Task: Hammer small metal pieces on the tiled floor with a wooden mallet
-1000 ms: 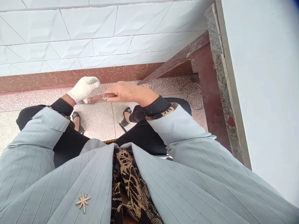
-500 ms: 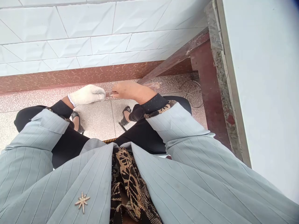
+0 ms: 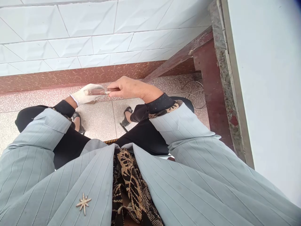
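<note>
I look down at my lap and the floor. My left hand [image 3: 85, 94] wears a white glove and lies under one end of a slim brownish rod-like object [image 3: 97, 91] in clear wrapping. My bare right hand [image 3: 131, 88] pinches the object's other end between thumb and fingers. The object runs level between both hands, above my knees. What the object is stays unclear.
A speckled tile floor [image 3: 98, 117] lies below, with my two feet in dark sandals. A white tiled wall [image 3: 94, 31] with a red-brown skirting stands ahead. A dark wooden frame [image 3: 207, 72] and a white panel [image 3: 265, 78] rise on the right; thin wire loops [image 3: 194, 91] lie by it.
My hands closed together over the object half a second ago, then the right hand slid right, baring the object's length over the gloved left palm.
</note>
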Demonstrator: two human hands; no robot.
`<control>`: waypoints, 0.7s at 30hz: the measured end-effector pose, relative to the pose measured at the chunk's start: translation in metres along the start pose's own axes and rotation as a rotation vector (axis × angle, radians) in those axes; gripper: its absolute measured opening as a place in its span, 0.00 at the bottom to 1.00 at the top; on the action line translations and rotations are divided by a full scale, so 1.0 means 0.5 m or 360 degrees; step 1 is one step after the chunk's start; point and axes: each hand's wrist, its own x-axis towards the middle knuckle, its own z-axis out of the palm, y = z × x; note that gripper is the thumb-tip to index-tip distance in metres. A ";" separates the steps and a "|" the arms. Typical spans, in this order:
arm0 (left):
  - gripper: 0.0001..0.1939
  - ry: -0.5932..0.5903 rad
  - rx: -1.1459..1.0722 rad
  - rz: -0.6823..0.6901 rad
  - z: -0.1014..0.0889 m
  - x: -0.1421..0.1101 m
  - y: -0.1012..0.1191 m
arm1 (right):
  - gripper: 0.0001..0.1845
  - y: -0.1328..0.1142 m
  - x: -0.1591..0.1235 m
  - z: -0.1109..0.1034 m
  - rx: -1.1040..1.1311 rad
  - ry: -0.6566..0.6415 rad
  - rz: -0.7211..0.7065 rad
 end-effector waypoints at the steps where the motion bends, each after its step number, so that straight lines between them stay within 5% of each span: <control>1: 0.14 -0.0031 -0.0015 -0.0026 0.006 0.000 -0.001 | 0.13 0.005 0.001 -0.003 0.0015 0.0155 0.0049; 4: 0.16 -0.0202 0.0079 -0.0036 0.021 -0.001 0.012 | 0.16 0.025 0.010 -0.009 0.0014 0.0514 0.0269; 7: 0.17 -0.0397 0.0170 0.0058 0.026 -0.005 0.035 | 0.16 0.040 0.020 -0.005 -0.0211 0.0569 0.0504; 11: 0.16 -0.0413 0.0083 0.0106 0.012 -0.018 0.056 | 0.15 0.037 0.023 0.010 -0.0613 0.0183 0.0631; 16: 0.13 -0.0174 -0.0067 0.0014 -0.023 -0.034 0.058 | 0.14 0.002 0.019 0.024 -0.0528 -0.0500 0.0337; 21: 0.13 0.0125 0.0055 0.0004 -0.033 -0.021 0.041 | 0.10 -0.009 0.020 0.029 -0.0218 -0.0663 0.0098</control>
